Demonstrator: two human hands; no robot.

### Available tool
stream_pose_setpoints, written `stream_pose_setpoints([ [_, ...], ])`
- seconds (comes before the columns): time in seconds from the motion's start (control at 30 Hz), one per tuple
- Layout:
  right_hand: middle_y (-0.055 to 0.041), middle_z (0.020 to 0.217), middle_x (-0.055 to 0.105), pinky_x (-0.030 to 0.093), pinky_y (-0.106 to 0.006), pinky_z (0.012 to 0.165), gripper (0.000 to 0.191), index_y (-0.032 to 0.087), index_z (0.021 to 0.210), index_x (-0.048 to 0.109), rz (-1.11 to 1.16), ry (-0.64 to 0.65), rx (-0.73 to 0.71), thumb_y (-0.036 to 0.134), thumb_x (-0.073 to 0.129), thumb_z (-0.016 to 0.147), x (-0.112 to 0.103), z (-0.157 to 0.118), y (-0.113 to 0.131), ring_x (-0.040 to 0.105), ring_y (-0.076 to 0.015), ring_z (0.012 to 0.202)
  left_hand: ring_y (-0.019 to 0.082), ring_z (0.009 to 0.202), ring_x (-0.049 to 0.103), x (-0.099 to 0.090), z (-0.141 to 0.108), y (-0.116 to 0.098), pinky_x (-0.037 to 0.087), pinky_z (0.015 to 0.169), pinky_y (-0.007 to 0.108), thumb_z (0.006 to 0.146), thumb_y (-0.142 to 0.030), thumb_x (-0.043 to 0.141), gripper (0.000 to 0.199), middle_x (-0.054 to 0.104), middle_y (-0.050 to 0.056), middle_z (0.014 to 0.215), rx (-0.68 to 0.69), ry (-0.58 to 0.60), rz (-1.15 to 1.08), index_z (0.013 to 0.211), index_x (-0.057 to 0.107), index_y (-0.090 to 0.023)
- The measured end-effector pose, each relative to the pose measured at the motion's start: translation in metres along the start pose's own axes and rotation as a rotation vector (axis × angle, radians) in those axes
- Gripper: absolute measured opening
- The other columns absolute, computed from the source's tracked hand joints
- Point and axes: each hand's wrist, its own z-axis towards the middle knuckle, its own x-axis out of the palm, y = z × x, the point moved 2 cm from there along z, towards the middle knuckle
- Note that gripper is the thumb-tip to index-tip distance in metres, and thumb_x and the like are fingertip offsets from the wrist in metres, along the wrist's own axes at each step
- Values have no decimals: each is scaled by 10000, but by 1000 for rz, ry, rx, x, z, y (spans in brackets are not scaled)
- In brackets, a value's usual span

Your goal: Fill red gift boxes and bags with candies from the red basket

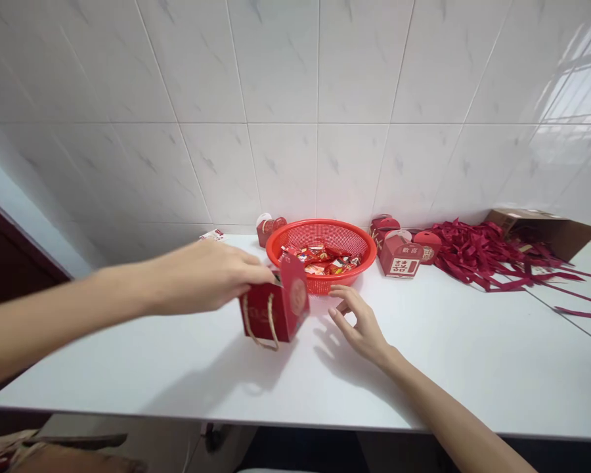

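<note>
My left hand [221,276] grips a red candy box [263,318] by its top edge, with the fingertips partly hidden behind the flap. A twisted cord handle hangs on the box's near side and a rounded flap stands up on its right. Whether its base touches the white table cannot be made out. To the right of the box, my right hand [357,322] is empty, fingers apart and slightly curled, just in front of the red plastic basket [322,286]. Wrapped candies [325,256] lie inside that basket.
Several red boxes [400,256] stand right of the basket, and another box [266,230] is behind it on the left. Dark red ribbons [473,253] spill from a cardboard box [566,233] at the far right. A tiled wall [285,164] backs the table [217,387].
</note>
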Motion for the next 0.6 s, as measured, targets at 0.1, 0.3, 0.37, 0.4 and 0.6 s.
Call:
stream_pose_setpoints([
  [0.1, -121, 1216, 665, 601, -355, 794, 335, 235, 1314, 550, 65, -48, 20, 336, 503, 998, -7, 3, 2, 695, -196, 884, 139, 621, 552, 42, 27, -26, 336, 531, 257, 873, -1, 408, 388, 695, 28, 816, 180, 91, 120, 932, 711, -236],
  [0.3, -106, 1445, 558, 496, -474, 1052, 351, 280, 1174, 716, 213, 32, 97, 489, 501, 991, -18, 7, 8, 588, -276, 1262, 172, 693, 570, 97, 36, -42, 370, 552, 271, 884, 13, 414, 383, 688, 60, 875, 327, 38, 169, 1009, 684, -228],
  [0.37, -104, 1368, 618, 529, -455, 1005, 364, 252, 963, 771, 313, 27, 132, 505, 509, 985, -21, 8, 8, 645, -263, 1162, 184, 726, 600, 100, 35, -38, 390, 556, 282, 849, -10, 464, 329, 701, 81, 996, 281, 69, 129, 981, 689, -210],
  [0.4, -102, 1314, 653, 544, -445, 978, 389, 239, 860, 773, 355, 31, 147, 506, 517, 981, -22, 8, 7, 660, -260, 1126, 193, 745, 618, 100, 35, -35, 401, 557, 285, 828, -47, 512, 278, 696, 94, 1075, 249, 85, 82, 969, 693, -203],
  [0.6, -76, 1220, 710, 515, -475, 996, 351, 244, 709, 779, 487, 221, 215, 486, 634, 919, -23, 10, 1, 650, -281, 1141, 289, 968, 693, 85, 32, -29, 506, 683, 306, 779, -397, 696, 382, 575, 128, 1416, 126, 144, -317, 1117, 715, -223],
])
